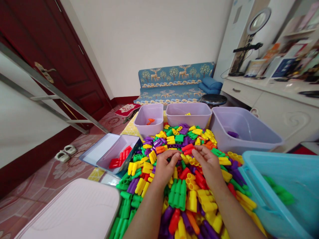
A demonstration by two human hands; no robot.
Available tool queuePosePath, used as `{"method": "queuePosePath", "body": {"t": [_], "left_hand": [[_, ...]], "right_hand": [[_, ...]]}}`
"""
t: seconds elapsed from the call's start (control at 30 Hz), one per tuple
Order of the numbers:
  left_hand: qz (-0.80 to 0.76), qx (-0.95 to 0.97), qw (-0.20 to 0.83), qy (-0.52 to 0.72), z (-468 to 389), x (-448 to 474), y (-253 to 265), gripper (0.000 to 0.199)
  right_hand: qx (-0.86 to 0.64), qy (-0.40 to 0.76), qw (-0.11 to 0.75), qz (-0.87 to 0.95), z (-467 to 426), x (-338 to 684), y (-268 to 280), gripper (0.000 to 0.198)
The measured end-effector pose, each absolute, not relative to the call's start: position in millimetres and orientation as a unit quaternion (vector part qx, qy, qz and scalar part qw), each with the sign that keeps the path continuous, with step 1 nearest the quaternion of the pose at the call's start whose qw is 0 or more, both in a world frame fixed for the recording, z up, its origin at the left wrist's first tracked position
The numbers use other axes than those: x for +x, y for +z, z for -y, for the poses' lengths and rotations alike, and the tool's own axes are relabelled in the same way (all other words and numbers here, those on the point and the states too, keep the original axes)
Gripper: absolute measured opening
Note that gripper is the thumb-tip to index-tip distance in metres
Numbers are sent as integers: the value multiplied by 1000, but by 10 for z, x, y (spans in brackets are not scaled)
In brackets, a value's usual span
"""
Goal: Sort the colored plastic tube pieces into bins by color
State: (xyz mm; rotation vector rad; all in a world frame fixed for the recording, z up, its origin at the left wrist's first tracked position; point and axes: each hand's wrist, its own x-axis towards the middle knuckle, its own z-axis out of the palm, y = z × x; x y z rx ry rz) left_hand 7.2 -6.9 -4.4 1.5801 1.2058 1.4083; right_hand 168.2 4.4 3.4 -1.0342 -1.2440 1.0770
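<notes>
Far left on the table there's a pale pink lid (pixel 74 209), then a shallow lilac tray (pixel 113 156) with a few red pieces in it, sitting on a blue lid. Right beside that starts the big pile of plastic tube blocks (pixel 179 196), all colours, covering the table's middle.

The person's left hand (pixel 163 167) rests on the pile with fingers curled down over the blocks, tips pointing toward the far side; whether it actually has one pinched can't be told, the fingers hide it. Just between the two hands lies a yellow block (pixel 185 158), long axis running roughly left to right, touching distance from both, maybe a hair nearer the right hand (pixel 208 164). That hand is loosely curled too, palm down, nothing clearly gripped.

Behind the pile sit three lilac bins (pixel 189 114), well apart from the hands. At far right a light blue bin (pixel 281 186) holds green pieces. Loose blocks crowd everything.
</notes>
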Motion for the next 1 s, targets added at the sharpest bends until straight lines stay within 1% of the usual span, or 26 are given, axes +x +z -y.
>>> {"method": "queuePosePath", "body": {"t": [0.17, 0.27, 0.37, 0.47, 0.6, 0.73, 0.87, 1.0], "left_hand": [[-458, 600, 350, 554, 83, 79, -1, 33], [-452, 618, 340, 547, 92, 85, 11, 27], [-446, 604, 349, 561, 79, 90, -21, 23], [-429, 535, 382, 619, 33, 78, -76, 27], [-378, 383, 428, 726, -47, -10, -105, 34], [-287, 236, 471, 800, -94, -160, -87, 30], [-222, 146, 493, 829, -113, -248, -99, 26], [-219, 160, 490, 828, -123, -234, -139, 22]], "right_hand": [[-451, 426, 532, 577, -47, 1677, 14, 31], [-449, 420, 519, 594, -51, 1664, -1, 31], [-446, 439, 525, 577, -60, 1655, -18, 36], [-446, 458, 520, 567, -66, 1658, -28, 38], [-458, 460, 505, 569, -62, 1670, -24, 39], [-453, 471, 510, 560, -54, 1672, -20, 39], [-448, 480, 512, 554, -50, 1669, -28, 37], [-445, 489, 512, 548, -49, 1667, -38, 37]]}}
